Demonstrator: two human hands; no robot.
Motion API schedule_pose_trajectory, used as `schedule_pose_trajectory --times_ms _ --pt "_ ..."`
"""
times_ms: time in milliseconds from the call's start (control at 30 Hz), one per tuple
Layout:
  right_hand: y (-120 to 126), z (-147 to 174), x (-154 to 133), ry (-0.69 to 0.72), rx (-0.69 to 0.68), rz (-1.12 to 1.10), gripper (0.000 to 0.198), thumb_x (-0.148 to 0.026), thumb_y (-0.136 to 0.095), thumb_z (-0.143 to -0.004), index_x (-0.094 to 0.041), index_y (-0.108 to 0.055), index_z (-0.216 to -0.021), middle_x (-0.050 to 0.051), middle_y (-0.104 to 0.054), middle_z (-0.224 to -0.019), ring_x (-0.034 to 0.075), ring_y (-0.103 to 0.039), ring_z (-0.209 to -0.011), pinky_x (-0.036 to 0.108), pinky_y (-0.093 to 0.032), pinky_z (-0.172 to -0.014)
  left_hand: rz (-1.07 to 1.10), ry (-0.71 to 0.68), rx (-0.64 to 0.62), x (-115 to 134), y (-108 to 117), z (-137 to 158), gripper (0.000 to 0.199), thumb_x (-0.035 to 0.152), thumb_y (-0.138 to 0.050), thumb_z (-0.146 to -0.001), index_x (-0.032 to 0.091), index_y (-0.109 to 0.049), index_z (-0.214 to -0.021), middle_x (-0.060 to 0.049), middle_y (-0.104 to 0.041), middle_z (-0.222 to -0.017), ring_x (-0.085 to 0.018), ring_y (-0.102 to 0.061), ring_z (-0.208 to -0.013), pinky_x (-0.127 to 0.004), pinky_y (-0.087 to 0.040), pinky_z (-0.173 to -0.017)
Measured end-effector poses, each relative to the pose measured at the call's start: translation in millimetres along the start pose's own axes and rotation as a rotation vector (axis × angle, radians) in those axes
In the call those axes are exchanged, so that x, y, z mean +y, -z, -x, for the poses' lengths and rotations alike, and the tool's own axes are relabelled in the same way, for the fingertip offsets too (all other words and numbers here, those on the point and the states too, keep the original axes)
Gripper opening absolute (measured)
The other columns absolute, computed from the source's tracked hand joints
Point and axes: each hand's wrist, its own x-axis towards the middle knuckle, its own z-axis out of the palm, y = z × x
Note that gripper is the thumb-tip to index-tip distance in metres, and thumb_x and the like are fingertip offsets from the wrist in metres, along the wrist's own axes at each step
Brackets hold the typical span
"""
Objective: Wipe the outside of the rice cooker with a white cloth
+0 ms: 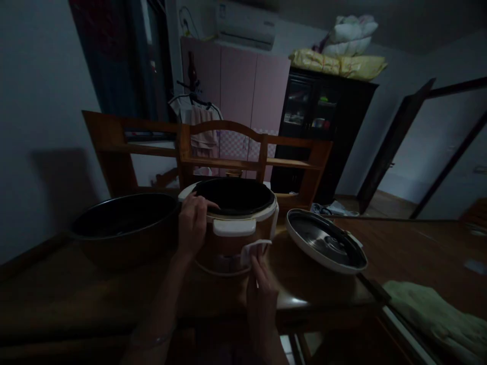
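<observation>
An uncovered rice cooker stands upright on the wooden desk, its white rim around a dark opening. My left hand grips the rim at the cooker's left front, with the thumb reaching over the edge. Lower down, my right hand pinches a white cloth, which lies against the cooker's shiny front. Close to my left hand sits a wide, dark inner pot. On the right, a round lid rests tilted with its metal underside facing up.
Behind the cooker rises a wooden shelf rack fixed along the desk. A pale green cloth lies at the lower right. Pink wardrobes and a dark cabinet stand further back. The room is dim.
</observation>
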Motion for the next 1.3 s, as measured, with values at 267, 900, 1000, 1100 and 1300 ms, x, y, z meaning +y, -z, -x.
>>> schedule_pose_trajectory --times_ms 267,900,1000,1100,1300 --pt "4.0 -13.1 19.8 -0.136 0.051 -0.046 0.056 -0.008 -0.043 -0.092 -0.023 -0.051 -0.146 0.009 -0.055 -0.146 0.025 -0.053 -0.134 0.042 -0.050 -0.107 0.011 -0.024 0.003 -0.3 1.0 -0.5 0.049 0.037 -0.028 -0.103 0.022 -0.070 -0.082 -0.003 -0.071 -0.095 -0.019 -0.059 -0.106 -0.036 -0.032 -0.116" --pt "-0.3 -30.5 -3.0 -0.135 0.104 -0.111 0.052 -0.013 -0.038 -0.098 -0.024 -0.047 -0.148 0.007 -0.046 -0.153 0.026 -0.043 -0.142 0.049 -0.043 -0.113 0.018 -0.029 0.017 0.8 -0.3 -0.4 0.049 0.038 -0.028 -0.102 0.022 -0.069 -0.080 -0.003 -0.072 -0.094 -0.019 -0.061 -0.104 -0.038 -0.032 -0.117" --pt "-0.1 -41.9 -15.5 -0.053 0.079 -0.127 0.051 -0.012 -0.039 -0.099 -0.027 -0.050 -0.146 0.005 -0.045 -0.154 0.025 -0.041 -0.143 0.049 -0.040 -0.116 0.032 -0.047 0.024 0.1 -0.6 -0.7 0.047 0.035 -0.029 -0.102 0.022 -0.069 -0.080 -0.003 -0.072 -0.093 -0.018 -0.061 -0.101 -0.038 -0.032 -0.118" --pt "-6.3 -33.9 -25.9 0.047 0.028 -0.105 0.054 -0.008 -0.041 -0.098 -0.031 -0.048 -0.147 0.004 -0.044 -0.154 0.025 -0.042 -0.143 0.048 -0.043 -0.114 0.026 -0.041 0.017 0.2 -1.0 -0.9 0.047 0.035 -0.029 -0.103 0.022 -0.068 -0.081 -0.002 -0.072 -0.093 -0.018 -0.061 -0.099 -0.037 -0.032 -0.118" --pt "-15.3 9.4 -23.1 0.098 -0.180 -0.033 0.067 0.001 -0.036 -0.094 -0.029 -0.032 -0.155 0.007 -0.031 -0.161 0.026 -0.032 -0.147 0.045 -0.046 -0.112 0.033 -0.039 0.027 1.4 -1.0 -0.6 0.049 0.036 -0.028 -0.103 0.022 -0.069 -0.079 -0.002 -0.071 -0.091 -0.017 -0.061 -0.098 -0.037 -0.031 -0.119"
